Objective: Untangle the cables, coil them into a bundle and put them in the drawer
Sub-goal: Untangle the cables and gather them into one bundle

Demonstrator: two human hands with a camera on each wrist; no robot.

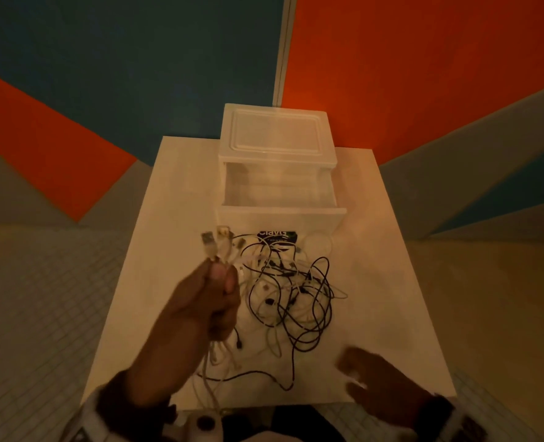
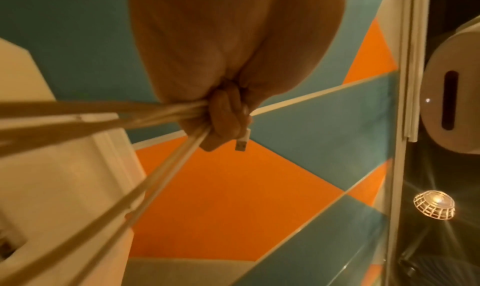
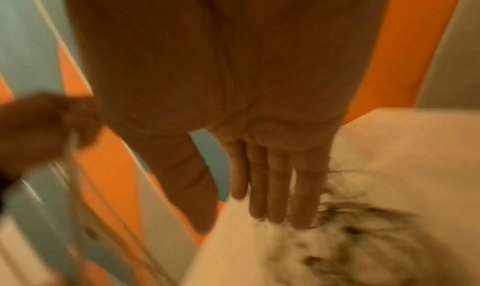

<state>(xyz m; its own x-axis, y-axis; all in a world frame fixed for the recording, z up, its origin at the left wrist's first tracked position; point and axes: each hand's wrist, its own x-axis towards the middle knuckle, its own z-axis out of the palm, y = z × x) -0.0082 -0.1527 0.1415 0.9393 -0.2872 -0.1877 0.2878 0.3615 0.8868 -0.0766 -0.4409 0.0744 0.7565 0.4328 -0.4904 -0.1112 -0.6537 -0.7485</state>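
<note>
A tangle of black and white cables [image 1: 291, 298] lies on the white table [image 1: 392, 298] in front of the drawer unit. My left hand [image 1: 213, 291] is raised over the table's left side and grips several white cables [image 2: 166, 114] in a fist, their USB plugs [image 1: 216, 240] sticking up above the fingers and their lengths hanging down below. One plug [image 2: 241, 142] shows past the curled fingers in the left wrist view. My right hand [image 1: 369, 378] hovers near the table's front right, fingers [image 3: 275, 187] straight and empty. The white plastic drawer [image 1: 280, 199] stands pulled out and empty.
A dark label [image 1: 277, 237] and a round clear disc [image 1: 317, 244] lie by the drawer's front. The drawer unit's lid [image 1: 277, 132] sits against the orange and teal wall. Tiled floor surrounds the small table.
</note>
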